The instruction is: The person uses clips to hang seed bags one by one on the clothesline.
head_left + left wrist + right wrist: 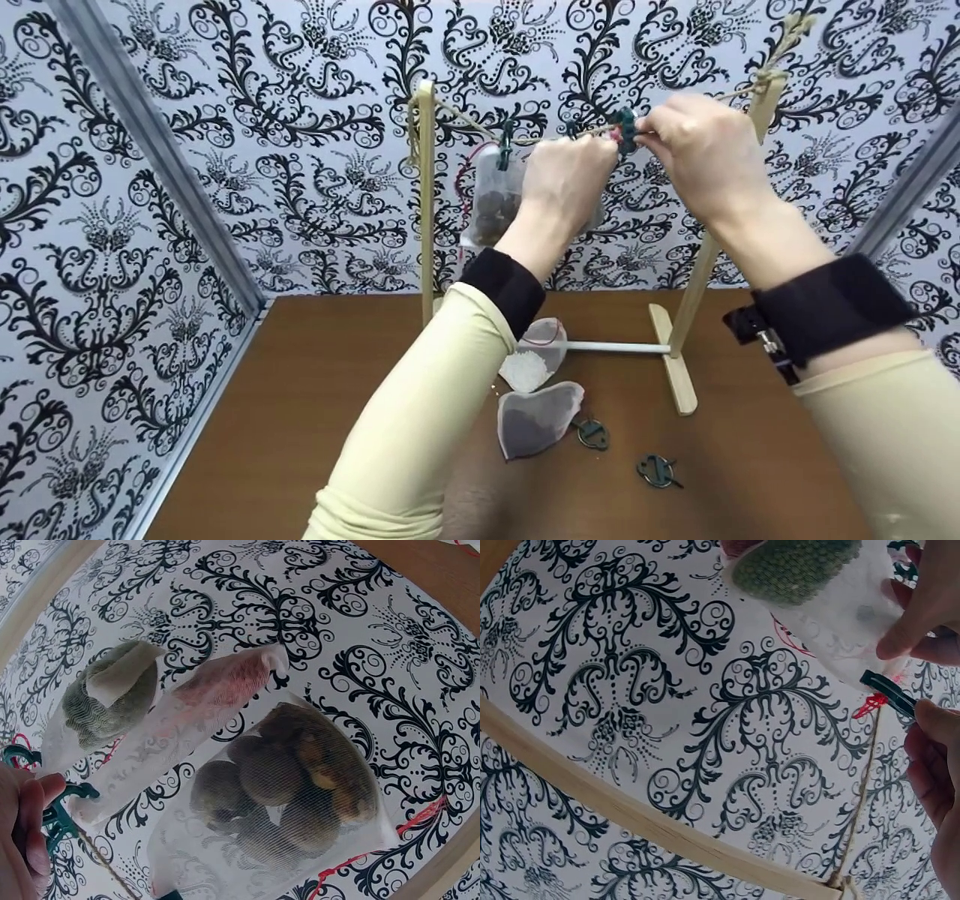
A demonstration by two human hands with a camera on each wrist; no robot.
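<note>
My left hand (568,176) pinches the upper end of a white mesh bag of green, bean-like pieces (799,570) at the rope (861,795). Beside it, my right hand (705,150) grips a dark green plant clip (889,694) between thumb and fingers, its tip at the bag's red drawstring (870,705). In the left wrist view, a mesh bag with pink contents (217,694) hangs from another green clip (64,817), close to the left fingers. A bag of round brown pieces (277,780) hangs beyond it.
Wooden posts (427,202) hold the rope at both ends. On the brown table (337,390) lie a mesh bag of white grains (527,369), a bag with dark contents (536,421) and two loose green clips, one near the bags (592,433), one farther right (658,471).
</note>
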